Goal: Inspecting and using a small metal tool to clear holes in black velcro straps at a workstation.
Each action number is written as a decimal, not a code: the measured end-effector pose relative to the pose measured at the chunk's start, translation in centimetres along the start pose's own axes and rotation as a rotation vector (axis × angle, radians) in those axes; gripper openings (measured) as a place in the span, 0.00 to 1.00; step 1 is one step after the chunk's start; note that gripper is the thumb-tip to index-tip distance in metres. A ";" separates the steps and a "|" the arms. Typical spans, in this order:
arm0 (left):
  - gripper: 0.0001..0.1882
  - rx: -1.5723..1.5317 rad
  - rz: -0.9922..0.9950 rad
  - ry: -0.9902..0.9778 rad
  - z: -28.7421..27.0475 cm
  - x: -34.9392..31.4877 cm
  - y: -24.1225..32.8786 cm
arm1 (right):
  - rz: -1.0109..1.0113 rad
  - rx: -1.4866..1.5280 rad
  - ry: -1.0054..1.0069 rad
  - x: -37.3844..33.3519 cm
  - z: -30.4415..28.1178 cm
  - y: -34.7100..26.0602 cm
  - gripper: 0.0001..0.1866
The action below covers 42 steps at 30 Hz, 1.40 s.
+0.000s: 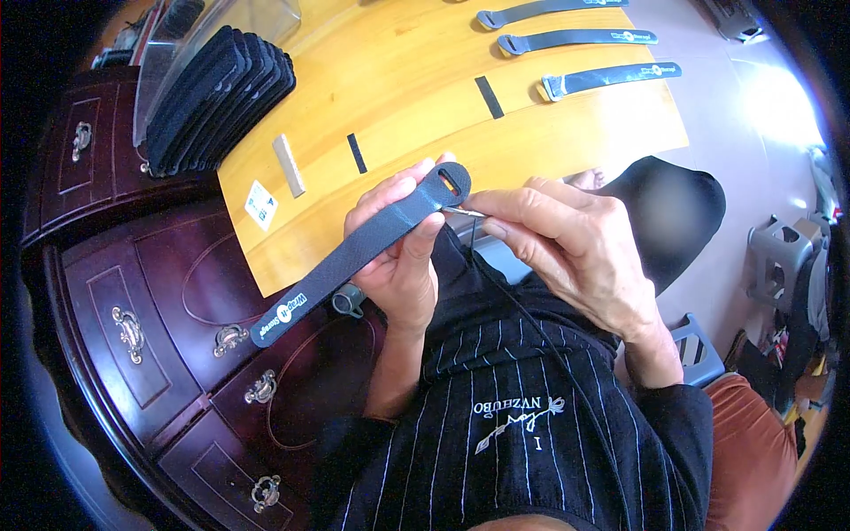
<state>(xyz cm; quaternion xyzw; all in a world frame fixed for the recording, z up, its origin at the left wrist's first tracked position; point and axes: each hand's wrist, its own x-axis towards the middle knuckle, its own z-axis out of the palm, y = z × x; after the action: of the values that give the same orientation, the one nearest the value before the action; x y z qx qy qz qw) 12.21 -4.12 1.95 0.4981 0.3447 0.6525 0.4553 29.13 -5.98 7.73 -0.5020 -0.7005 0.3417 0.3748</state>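
My left hand (405, 270) grips a dark grey hook-and-loop strap (354, 252) near its rounded, slotted end, with the thumb on the near side. The strap slants down to the left, its printed tip hanging free. From the right, my right hand (584, 239) pinches a small, slim metal tool (464, 212) between thumb and forefinger. The tool's tip meets the strap's edge just below the slot; its exact kind is hard to make out. Beyond my hands, a short black strip (357, 153) lies on the wooden table.
The wooden table (390, 97) also bears another black strip (489, 97), a beige strip (289, 165), a white label (259, 206) and several finished-looking straps (611, 80). A stack of black straps (217, 102) stands at left, above dark drawers (133, 301). Grey-blue plastic stools (779, 261) stand at right.
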 end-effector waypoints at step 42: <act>0.19 0.325 0.379 -0.058 -0.1 0.6 -0.6 | 0.057 -0.112 0.136 -0.1 1.5 -0.8 0.11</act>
<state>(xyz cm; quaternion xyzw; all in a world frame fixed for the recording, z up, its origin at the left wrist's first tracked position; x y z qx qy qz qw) 12.22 -3.34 1.55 0.6389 0.3323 0.6478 0.2485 27.47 -6.44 7.63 -0.5640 -0.6768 0.2779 0.3829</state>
